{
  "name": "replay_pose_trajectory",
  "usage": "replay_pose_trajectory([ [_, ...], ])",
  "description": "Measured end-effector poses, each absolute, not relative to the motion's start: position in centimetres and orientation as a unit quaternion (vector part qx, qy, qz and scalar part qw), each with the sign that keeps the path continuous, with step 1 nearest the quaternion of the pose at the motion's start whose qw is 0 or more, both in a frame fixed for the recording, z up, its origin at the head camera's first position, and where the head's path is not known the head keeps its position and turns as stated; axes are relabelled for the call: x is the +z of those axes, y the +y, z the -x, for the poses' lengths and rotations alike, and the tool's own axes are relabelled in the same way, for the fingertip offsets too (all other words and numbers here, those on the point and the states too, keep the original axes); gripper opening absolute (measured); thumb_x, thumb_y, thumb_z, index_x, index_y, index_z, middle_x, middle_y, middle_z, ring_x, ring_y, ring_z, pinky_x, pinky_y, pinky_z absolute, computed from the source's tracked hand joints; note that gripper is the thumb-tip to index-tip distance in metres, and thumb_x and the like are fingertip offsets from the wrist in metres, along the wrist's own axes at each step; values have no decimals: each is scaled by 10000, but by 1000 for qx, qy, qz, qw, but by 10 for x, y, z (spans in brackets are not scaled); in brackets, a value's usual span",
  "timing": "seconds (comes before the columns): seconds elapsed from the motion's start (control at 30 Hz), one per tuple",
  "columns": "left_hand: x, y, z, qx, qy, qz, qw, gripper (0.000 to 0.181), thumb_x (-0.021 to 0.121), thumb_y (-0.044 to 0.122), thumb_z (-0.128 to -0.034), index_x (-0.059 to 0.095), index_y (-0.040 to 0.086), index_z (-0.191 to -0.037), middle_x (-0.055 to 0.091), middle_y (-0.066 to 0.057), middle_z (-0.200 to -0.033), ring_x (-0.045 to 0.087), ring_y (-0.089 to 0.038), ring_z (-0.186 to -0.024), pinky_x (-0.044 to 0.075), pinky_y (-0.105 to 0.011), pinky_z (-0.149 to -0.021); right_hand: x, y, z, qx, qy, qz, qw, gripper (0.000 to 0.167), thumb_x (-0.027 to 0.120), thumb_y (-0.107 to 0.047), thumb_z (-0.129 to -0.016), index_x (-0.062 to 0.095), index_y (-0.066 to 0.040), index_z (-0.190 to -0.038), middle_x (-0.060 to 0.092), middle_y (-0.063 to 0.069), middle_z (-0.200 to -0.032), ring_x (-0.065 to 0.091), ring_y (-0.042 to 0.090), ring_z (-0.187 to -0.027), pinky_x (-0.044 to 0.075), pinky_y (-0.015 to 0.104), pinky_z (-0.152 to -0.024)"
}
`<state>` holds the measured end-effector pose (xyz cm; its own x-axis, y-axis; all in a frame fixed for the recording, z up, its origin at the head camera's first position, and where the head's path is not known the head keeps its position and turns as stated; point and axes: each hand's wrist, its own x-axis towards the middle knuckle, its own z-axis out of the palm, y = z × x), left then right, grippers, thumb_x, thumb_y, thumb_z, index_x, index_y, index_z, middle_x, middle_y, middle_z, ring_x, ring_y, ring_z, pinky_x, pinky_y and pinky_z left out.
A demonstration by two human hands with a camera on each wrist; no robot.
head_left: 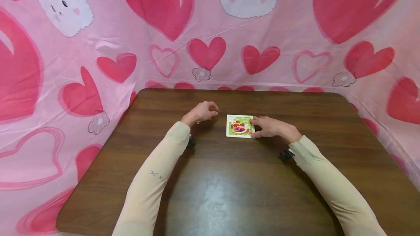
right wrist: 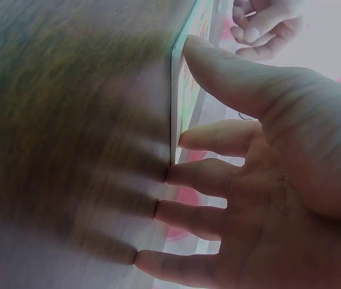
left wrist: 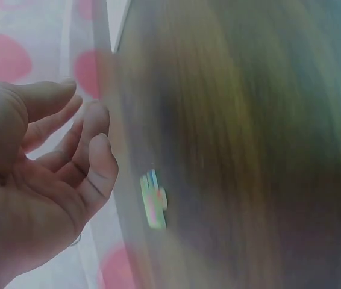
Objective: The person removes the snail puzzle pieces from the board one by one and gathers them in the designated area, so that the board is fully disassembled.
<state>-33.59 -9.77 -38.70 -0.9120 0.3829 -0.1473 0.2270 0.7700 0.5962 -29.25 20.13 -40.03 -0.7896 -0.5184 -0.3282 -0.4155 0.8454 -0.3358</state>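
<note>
A square white-edged board [head_left: 240, 135] with a green, red and blue picture lies flat on the brown table. The right hand [head_left: 269, 126] rests at its right edge; in the right wrist view the thumb and index fingertip of that hand [right wrist: 267, 162] touch the board [right wrist: 176, 90], and the other fingertips meet the tabletop. To the left of the board the left hand [head_left: 202, 112] hovers with loosely bent fingers. In the left wrist view this hand [left wrist: 50, 162] holds nothing, and small coloured pieces [left wrist: 153, 201] lie on the table beyond its fingers.
The brown wooden table [head_left: 216, 185] has rounded corners. Behind it and at both sides hangs a pink cloth [head_left: 223, 28] with hearts and white animal faces. A dark wrist device [head_left: 287, 155] sits below the right wrist, with a similar one [head_left: 190, 142] at the left.
</note>
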Motion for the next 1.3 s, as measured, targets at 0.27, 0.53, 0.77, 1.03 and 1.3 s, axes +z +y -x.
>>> replay_pose_trajectory([
  [0.27, -392, -81, 329, 373, 898, -154, 176, 314, 640, 210, -952, 609, 99, -1244, 681, -121, -1059, 656, -235, -838, 517, -284, -657, -399, 202, 293, -126, 937, 252, 208, 761, 658, -432, -913, 368, -44, -1500, 222, 242, -1595, 226, 481, -1448, 241, 626, -1137],
  [0.53, -395, -62, 327, 389, 887, -160, 191, 349, 637, 280, -955, 594, 133, -1268, 661, -104, -1064, 627, -225, -819, 503, -283, -650, -399, 202, 293, -125, 935, 259, 207, 767, 651, -428, -919, 353, -29, -1503, 219, 262, -1588, 235, 491, -1440, 245, 626, -1135],
  [0.77, -398, -47, 327, 398, 881, -173, 189, 389, 649, 248, -948, 577, 108, -1305, 621, -97, -917, 577, -201, -716, 484, -270, -596, -399, 204, 293, -124, 935, 264, 202, 758, 650, -429, -919, 370, -18, -1492, 233, 265, -1583, 260, 495, -1428, 251, 635, -1126],
  [1.03, -402, -36, 328, 374, 891, -176, 189, 411, 636, 278, -955, 566, 146, -1338, 633, -102, -1101, 570, -189, -772, 482, -258, -626, -398, 203, 292, -130, 934, 264, 204, 756, 651, -430, -919, 373, -20, -1491, 230, 267, -1583, 248, 498, -1431, 247, 645, -1122],
  [1.3, -407, -29, 331, 275, 928, -194, 159, 380, 653, 258, -935, 607, 162, -1300, 635, -77, -1243, 561, -196, -1001, 481, -312, -869, -398, 203, 291, -129, 933, 269, 200, 753, 652, -425, -920, 373, -21, -1491, 231, 269, -1582, 258, 483, -1434, 256, 632, -1126],
])
